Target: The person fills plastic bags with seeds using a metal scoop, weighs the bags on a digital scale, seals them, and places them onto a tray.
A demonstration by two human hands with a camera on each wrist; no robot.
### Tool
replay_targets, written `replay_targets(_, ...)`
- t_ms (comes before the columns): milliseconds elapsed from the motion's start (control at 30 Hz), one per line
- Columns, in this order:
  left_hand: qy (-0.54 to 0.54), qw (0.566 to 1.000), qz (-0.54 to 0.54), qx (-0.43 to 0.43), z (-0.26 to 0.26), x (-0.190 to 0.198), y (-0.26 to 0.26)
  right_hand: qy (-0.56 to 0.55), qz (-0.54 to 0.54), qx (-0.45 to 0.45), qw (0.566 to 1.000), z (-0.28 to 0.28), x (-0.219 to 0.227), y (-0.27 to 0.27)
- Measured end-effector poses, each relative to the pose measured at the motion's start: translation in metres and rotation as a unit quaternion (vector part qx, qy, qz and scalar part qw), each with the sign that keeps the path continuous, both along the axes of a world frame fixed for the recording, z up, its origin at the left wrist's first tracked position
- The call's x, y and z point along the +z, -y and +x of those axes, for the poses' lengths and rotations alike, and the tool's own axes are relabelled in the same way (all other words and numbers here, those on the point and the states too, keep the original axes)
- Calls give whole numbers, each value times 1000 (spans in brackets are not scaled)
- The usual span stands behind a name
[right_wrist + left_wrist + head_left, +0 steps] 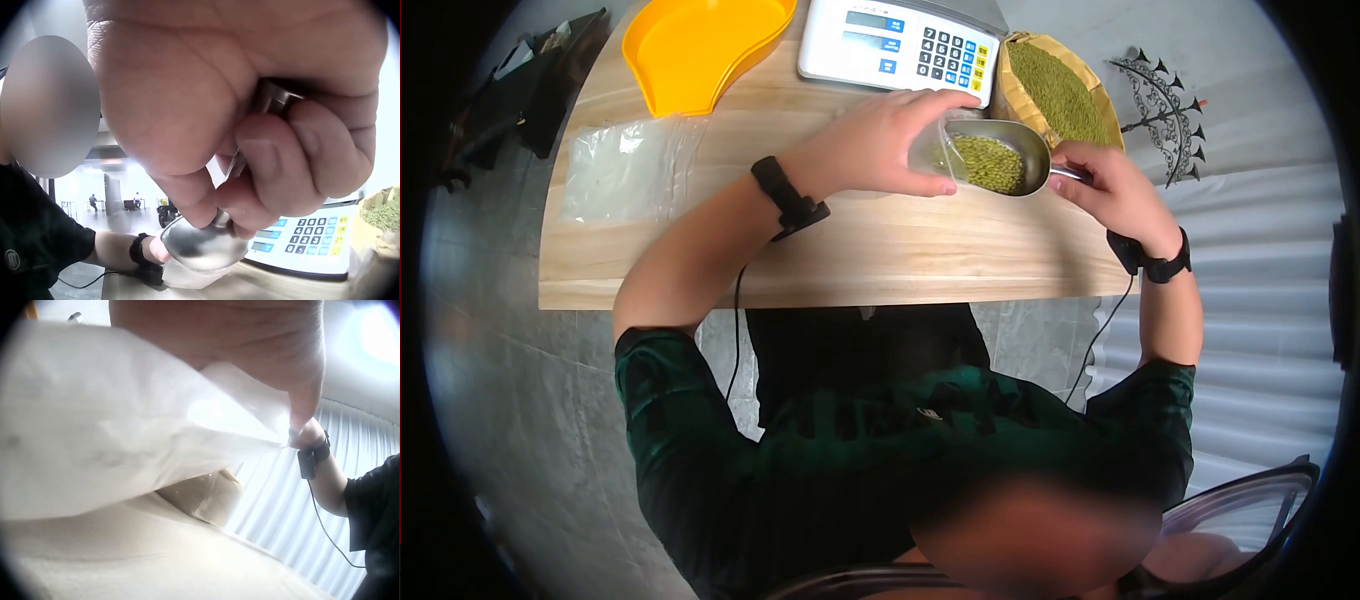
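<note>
Across a wooden table, shows clear plastic lying at ten o'clock, near a yellow tray at eleven. Clamps the left hand, thumb and fingers spread round it, on a bag at twelve, just in front of a scale. Brings a metal scoop of green beans to the bag's mouth at one o'clock, beside a brown sack holding more beans. Curls the right hand round the scoop's handle at two o'clock, below dark ornamental metalwork.
</note>
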State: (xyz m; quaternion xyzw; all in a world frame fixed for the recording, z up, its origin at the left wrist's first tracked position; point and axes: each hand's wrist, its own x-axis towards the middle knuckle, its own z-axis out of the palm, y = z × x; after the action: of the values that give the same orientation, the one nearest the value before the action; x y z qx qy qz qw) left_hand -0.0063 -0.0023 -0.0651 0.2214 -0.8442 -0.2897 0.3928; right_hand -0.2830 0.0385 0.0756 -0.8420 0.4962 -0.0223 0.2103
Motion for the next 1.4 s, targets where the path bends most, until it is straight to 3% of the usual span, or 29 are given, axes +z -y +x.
replay_targets(100,-10,1000,-1,-13,0,0,-1,-60,-14,9,998,13,11,1)
replay_targets(433,-23,1000,14,-11,-1,0,-2,-63,-14,-8,998,9,9,-6)
replay_targets(500,-39,996,74,-14,1,-2,-1,88,44,-101,990,-32,-11,-8)
replay_targets(533,-43,996,70,-17,1,-2,-1,84,39,-103,990,-45,-17,-10)
replay_targets(600,-79,994,73,-16,1,-4,0,256,22,-205,944,-75,-29,-15)
replay_targets(667,-83,994,77,-4,0,-7,3,235,4,-240,942,-117,-36,-7)
replay_targets(733,-83,993,84,5,0,-9,6,142,-23,-304,942,-145,-37,0)
replay_targets(900,-97,989,108,14,0,-11,9,-51,-142,-346,926,-192,-46,26)
replay_targets(1200,-79,992,100,19,2,-12,9,-37,-197,-301,932,-181,-86,101)
replay_targets(1400,-81,991,102,23,3,-9,8,4,-187,-323,928,-185,-94,103)
